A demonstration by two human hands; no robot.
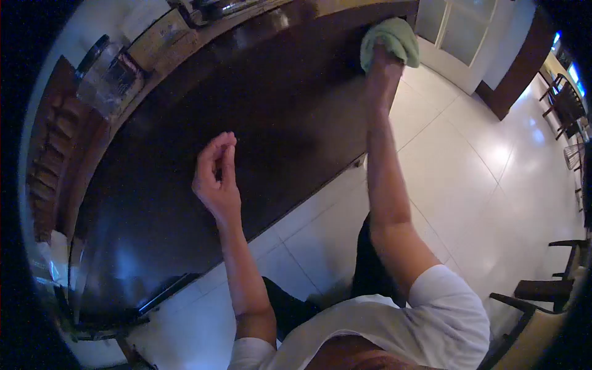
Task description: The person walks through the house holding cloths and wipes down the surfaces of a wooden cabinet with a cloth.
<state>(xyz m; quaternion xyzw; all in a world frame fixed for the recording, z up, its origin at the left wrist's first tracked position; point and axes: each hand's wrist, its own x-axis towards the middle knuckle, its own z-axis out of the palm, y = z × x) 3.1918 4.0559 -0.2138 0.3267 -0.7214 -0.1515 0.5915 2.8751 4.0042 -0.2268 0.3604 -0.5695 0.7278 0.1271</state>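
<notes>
My right hand (387, 57) reaches out to the far right corner of a dark, glossy tabletop (277, 123). It is bunched into a green cloth (394, 38), which covers most of its fingers and rests at the table's edge. Over the middle of the same surface is my left hand (216, 172), its fingers curled and the thumb tip close to the fingertips. I see nothing held in it. Whether that hand touches the wood, I cannot tell.
A clear jar with a dark lid (108, 74) and a box (161, 40) stand along the back ledge. White paper (58, 253) lies at the far left. Wooden chairs (542, 290) stand to the right on the pale tiled floor (456, 185), near a white door (456, 37).
</notes>
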